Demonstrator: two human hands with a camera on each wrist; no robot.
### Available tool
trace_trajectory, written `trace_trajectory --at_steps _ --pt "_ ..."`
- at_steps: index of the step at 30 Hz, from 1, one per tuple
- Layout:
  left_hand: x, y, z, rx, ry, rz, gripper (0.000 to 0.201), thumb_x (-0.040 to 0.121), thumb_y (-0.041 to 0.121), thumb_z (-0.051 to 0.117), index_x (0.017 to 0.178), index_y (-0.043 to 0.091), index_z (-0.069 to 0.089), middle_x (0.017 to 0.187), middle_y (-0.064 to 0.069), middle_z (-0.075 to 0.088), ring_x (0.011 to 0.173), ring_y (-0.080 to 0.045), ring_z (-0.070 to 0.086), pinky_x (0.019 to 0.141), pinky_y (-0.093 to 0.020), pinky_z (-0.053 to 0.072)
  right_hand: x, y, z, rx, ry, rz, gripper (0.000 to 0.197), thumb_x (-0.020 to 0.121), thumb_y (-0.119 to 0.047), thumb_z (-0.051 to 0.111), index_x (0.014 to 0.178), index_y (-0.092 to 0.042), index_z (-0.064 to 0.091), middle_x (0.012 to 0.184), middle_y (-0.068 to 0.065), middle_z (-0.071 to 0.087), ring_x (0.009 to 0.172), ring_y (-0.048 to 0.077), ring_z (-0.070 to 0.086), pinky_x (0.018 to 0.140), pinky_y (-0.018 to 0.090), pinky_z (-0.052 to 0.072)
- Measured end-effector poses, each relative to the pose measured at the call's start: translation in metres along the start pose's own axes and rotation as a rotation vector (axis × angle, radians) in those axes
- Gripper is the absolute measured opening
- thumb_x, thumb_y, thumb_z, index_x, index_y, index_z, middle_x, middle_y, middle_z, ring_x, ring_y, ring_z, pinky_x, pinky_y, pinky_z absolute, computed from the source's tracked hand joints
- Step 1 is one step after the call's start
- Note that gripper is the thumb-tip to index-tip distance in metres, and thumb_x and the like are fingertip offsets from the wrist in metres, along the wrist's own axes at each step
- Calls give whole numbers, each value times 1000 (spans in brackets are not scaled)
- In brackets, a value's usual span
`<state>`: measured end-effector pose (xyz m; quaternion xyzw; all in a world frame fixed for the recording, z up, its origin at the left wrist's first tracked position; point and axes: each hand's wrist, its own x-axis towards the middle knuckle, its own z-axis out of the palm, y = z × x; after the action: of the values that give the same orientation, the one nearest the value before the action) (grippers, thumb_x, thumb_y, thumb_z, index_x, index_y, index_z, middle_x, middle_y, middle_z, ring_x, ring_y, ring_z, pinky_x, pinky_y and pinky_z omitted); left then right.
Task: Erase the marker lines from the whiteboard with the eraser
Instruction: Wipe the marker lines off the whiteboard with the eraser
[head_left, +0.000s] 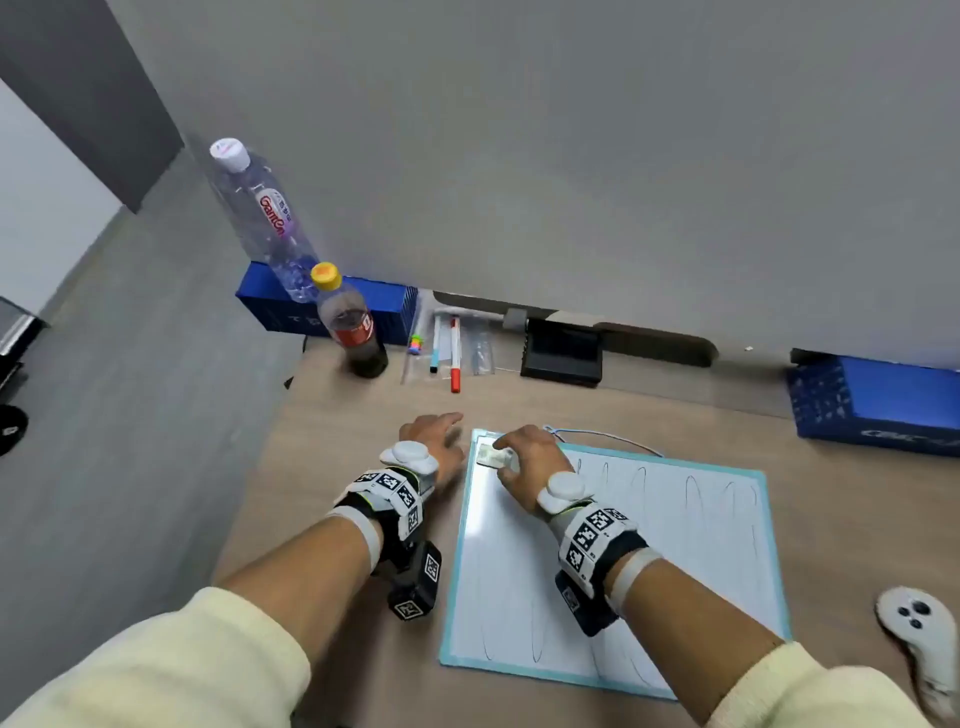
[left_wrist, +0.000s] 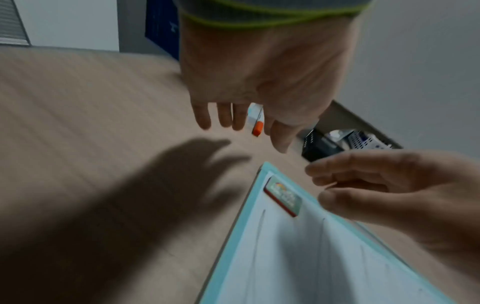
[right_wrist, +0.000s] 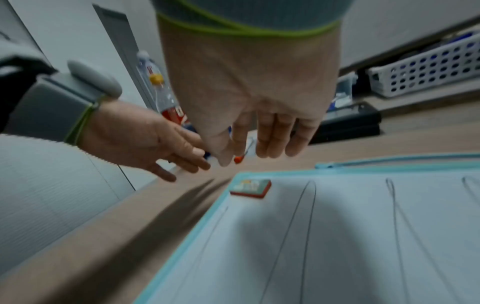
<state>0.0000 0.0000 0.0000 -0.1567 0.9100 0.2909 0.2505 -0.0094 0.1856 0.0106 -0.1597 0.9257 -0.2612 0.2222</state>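
Two hands near the eraser, neither gripping it

Two bare hands reach over the wooden counter (head_left: 649, 410). The whiteboard (head_left: 675, 571) lies flat with its pale blue frame, thin looping marker lines (right_wrist: 309, 207) across its surface. The eraser (head_left: 491, 456), small with a red base, sits on the board in its far left corner. The right hand (head_left: 530, 462) hovers directly above it, fingers (right_wrist: 275, 135) loosely extended and apart from it, holding nothing. The left hand (head_left: 434, 441) hangs just left of the board's far left corner, fingers relaxed and spread, empty. Farther off lie an orange-capped marker (head_left: 455, 358) and a cola bottle (head_left: 353, 327).
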Motion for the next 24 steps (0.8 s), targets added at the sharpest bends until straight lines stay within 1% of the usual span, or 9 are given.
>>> trace_trajectory --at_steps 2,4,9,12,15,18,19,21,24 --pt "11 -7 -2 60 -41 1 61 89 32 54 147 41 38 160 -8 24 146 -31 16 118 -42 23 14 0 18 -17 32 24 35 77 -12 62 111 -20 65 117 7 58 113 28 48 93 39 45" --pt "15 -10 2 73 -56 11 60 88 32 53 145 45 40 161 -6 18 147 -29 10 119 -44 20 14 -4 27 -78 32 57 35 72 -11 64 104 -22 67 110 5 58 108 29 50 85 40 47" --pt "30 -15 12 92 -22 72 45 90 39 55 134 46 53 134 -1 36 125 -26 30 107 -37 34 27 -2 46 -183 134 96 32 63 0 64 88 -20 67 93 7 59 91 34 54 64 34 41" --pt "35 -12 14 92 9 82 37 90 43 56 126 47 59 121 1 38 119 -23 34 100 -35 38 28 -2 44 -164 136 121 27 64 -2 64 85 -19 66 86 8 60 88 34 54 63 33 38" --pt "36 -9 15 83 54 66 28 87 46 60 114 45 65 121 3 39 121 -22 34 100 -35 35 18 7 30 -43 136 173 22 68 -13 68 88 -21 64 86 5 59 88 29 53 67 33 43" --pt "33 -3 19 91 102 48 23 80 48 65 102 40 67 136 3 35 130 -22 29 105 -38 28 -4 26 13 134 243 324 19 74 -23 72 90 -24 63 87 1 57 81 22 54 64 27 36" --pt "31 -1 22 104 119 29 27 78 49 66 104 39 66 142 2 32 134 -23 26 107 -40 25 -11 33 9 175 277 375 18 76 -26 72 91 -25 63 87 0 57 78 19 54 64 25 35" --pt "27 6 29 123 143 -55 49 77 53 66 122 36 55 154 -3 19 143 -26 15 112 -47 18 -25 48 1 211 314 455 17 78 -27 72 93 -27 64 89 0 58 77 18 54 65 24 34" --pt "26 12 36 35 153 -254 88 77 57 67 148 31 23 163 -6 -8 149 -30 -6 113 -64 10 -35 65 -1 201 315 506 21 77 -20 70 97 -26 65 93 3 58 82 21 56 69 23 34"
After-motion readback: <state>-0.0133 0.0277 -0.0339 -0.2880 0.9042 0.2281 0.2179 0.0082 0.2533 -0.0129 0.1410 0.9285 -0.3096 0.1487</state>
